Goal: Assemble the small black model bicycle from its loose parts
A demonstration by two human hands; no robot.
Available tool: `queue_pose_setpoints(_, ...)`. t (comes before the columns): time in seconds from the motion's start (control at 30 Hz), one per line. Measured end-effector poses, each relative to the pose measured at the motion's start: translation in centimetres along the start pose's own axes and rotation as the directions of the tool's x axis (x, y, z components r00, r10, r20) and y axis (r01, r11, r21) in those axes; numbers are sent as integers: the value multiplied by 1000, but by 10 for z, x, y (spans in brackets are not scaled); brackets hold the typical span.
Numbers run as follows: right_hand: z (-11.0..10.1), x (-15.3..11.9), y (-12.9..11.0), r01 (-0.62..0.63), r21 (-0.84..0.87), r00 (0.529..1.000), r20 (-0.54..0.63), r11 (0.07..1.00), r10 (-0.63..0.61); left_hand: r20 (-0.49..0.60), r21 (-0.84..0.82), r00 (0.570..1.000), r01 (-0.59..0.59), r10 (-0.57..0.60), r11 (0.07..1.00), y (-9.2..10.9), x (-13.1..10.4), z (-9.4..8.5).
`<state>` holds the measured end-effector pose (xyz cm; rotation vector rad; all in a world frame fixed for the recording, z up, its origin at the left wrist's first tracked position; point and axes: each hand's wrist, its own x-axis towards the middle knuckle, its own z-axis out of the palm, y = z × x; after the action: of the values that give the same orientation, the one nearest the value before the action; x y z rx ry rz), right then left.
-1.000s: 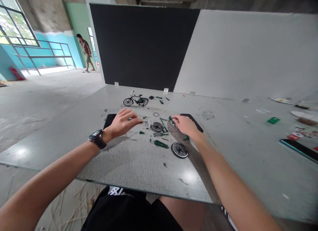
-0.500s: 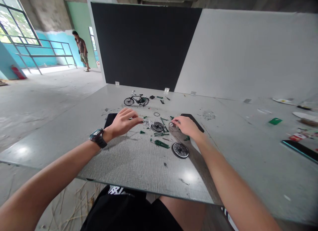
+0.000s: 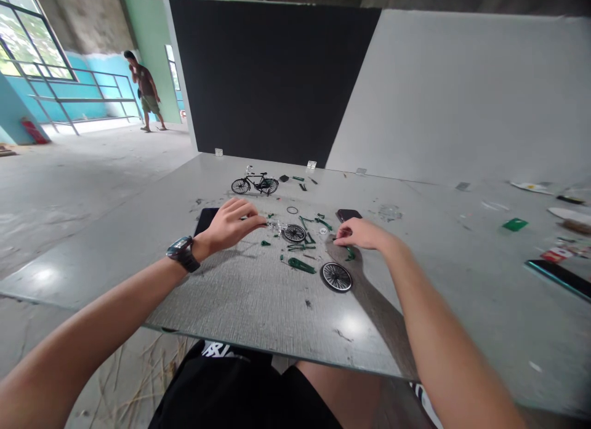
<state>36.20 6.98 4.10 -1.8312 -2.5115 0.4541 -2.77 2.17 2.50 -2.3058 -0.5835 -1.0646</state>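
My left hand (image 3: 234,223) is closed in a pinch at the edge of some shiny silver parts (image 3: 277,227), just left of a small spoked wheel (image 3: 294,233). My right hand (image 3: 361,234) hovers low over the tabletop with fingertips pinched together; whatever they hold, if anything, is too small to make out. Left of those fingertips lies a pale round disc (image 3: 323,231), and below them a curved green piece (image 3: 350,253). A second spoked wheel (image 3: 336,277) lies flat nearer to me. Between the hands are several dark green parts, among them a long chain cover-like piece (image 3: 301,265).
Behind the parts stands an assembled model bicycle (image 3: 255,184). A phone (image 3: 348,215) lies beyond my right hand, and a dark flat object (image 3: 206,220) lies partly behind my left. A black-and-white panel (image 3: 272,78) borders the table's back. Far left, a person (image 3: 146,90) walks.
My right hand has moved right, away from the pale disc, uncovering it and a green part beside it. My left hand stays at the silver parts. The distant person has shifted left.
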Motion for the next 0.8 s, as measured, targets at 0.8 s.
queue_pose_setpoints(0.8,22,5,-76,317,556,893,-449,768,-43,-1,19,999,-47,47,999,3,0,3)
